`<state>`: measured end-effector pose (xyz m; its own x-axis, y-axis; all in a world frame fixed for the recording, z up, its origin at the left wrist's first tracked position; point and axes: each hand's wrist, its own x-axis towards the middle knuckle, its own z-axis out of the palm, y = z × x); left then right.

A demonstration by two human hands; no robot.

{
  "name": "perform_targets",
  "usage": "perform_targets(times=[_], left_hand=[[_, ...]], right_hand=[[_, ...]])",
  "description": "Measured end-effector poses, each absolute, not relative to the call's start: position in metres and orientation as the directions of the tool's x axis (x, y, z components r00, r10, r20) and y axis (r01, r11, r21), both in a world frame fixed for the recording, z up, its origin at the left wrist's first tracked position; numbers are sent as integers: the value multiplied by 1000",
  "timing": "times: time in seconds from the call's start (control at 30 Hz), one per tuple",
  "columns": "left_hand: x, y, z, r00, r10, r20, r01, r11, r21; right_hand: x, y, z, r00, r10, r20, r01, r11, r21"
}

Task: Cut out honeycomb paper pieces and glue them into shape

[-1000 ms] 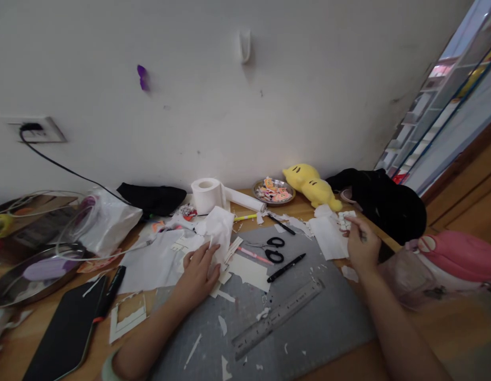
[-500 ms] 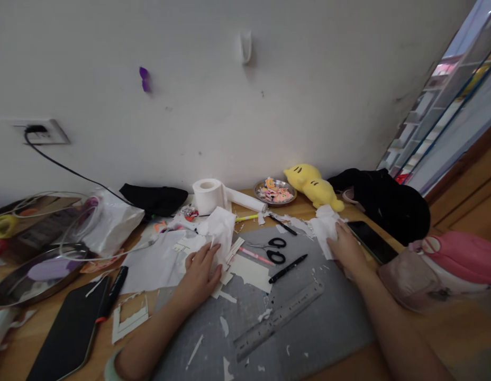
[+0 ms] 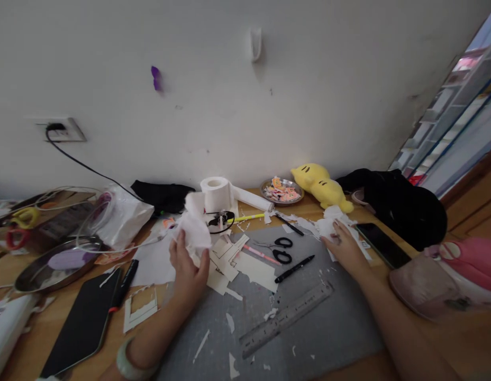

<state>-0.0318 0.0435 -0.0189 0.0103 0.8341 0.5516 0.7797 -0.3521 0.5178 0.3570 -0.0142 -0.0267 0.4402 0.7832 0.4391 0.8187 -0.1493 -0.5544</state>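
A crumpled white tissue [image 3: 196, 228] stands up from the fingers of my left hand [image 3: 189, 272], which grips its lower part over the paper pieces. Farther right, my right hand [image 3: 344, 247] has its fingers closed on another white tissue [image 3: 327, 226] beside a dark phone [image 3: 382, 244]. Cut cream card pieces [image 3: 253, 270] lie just right of my left hand. Between both hands are black-handled scissors [image 3: 283, 250], a black pen [image 3: 295, 269] and a pink pen [image 3: 262, 254]. A ruler [image 3: 287, 319] rests on the grey mat [image 3: 325, 338].
A tissue roll [image 3: 216, 194], a metal dish [image 3: 282, 199] of small printed cutouts and a yellow plush toy [image 3: 323, 188] stand along the wall. At left are a metal pan [image 3: 35, 275], a black tablet [image 3: 81, 323] and a cutter [image 3: 126, 280]. A pink bag [image 3: 447, 275] sits at right.
My left hand has moved left with its tissue, uncovering more card pieces and a black looped item by the roll. My right hand stays at its tissue; a printed white piece shows beside it.
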Motion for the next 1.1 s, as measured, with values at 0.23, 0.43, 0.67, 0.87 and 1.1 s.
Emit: perform_targets(times=[0.23, 0.43, 0.67, 0.87, 1.1], left_hand=[[-34, 44, -17, 115, 847, 519, 790, -395, 469], [-22, 51, -16, 474, 862, 178, 745, -501, 441], [-37, 70, -24, 286, 930, 229, 720, -367, 589], [-48, 80, -24, -135, 924, 357, 651, -189, 735], [-49, 71, -15, -104, 895, 434, 665, -262, 699]], right_hand=[[339, -10, -27, 240, 871, 430, 845, 31, -534], [334, -10, -26, 113, 899, 424, 848, 135, -512], [332, -10, -24, 9, 924, 382, 834, 204, -512], [333, -9, -26, -6, 934, 358, 860, 188, -475], [343, -4, -37, 427, 825, 371, 892, -316, -323]])
